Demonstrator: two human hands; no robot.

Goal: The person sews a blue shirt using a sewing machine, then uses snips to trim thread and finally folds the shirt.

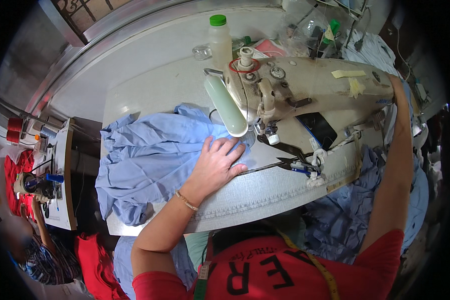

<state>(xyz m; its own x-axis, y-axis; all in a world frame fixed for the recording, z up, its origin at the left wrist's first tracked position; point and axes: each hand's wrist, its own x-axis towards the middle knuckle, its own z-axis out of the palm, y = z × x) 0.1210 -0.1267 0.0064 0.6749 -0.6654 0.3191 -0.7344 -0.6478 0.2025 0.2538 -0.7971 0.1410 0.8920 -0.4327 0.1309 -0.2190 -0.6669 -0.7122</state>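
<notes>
Cloth in light blue (pixel 150 142) lies in loose folds left of the frame's centre, spread over a pale worktable (pixel 235 200), its right end running up near the needle area. On that end rests the person's left hand (pixel 217 157), palm down, fingers fanned apart and laid on the fabric, with the thumb out to the right; it grips nothing that shows. A bracelet (pixel 187 201) circles this wrist. Just above the fingertips, a long pale-green lamp (pixel 226 106) hangs at a slant beside the head of a worn, cream sewing machine (pixel 325 80), which fills the upper right of the centre. The right hand (pixel 396 87) is at the machine's far right end; its fingers are mostly hidden, so whether they are curled or spread cannot be told.

Dark-bladed snips (pixel 287 161) lie on the table right of the left hand, below a flat black object (pixel 317 129). A bottle with a green cap (pixel 220 45) stands behind the machine at top centre. More blue fabric (pixel 342 215) is heaped at lower right, beneath the right arm. A yellow measuring tape (pixel 330 280) hangs over the person's red shirt (pixel 265 272) at the bottom. At far left, a co-worker (pixel 47 262) sits by a second sewing machine (pixel 27 184), red cloth (pixel 97 265) nearby.
</notes>
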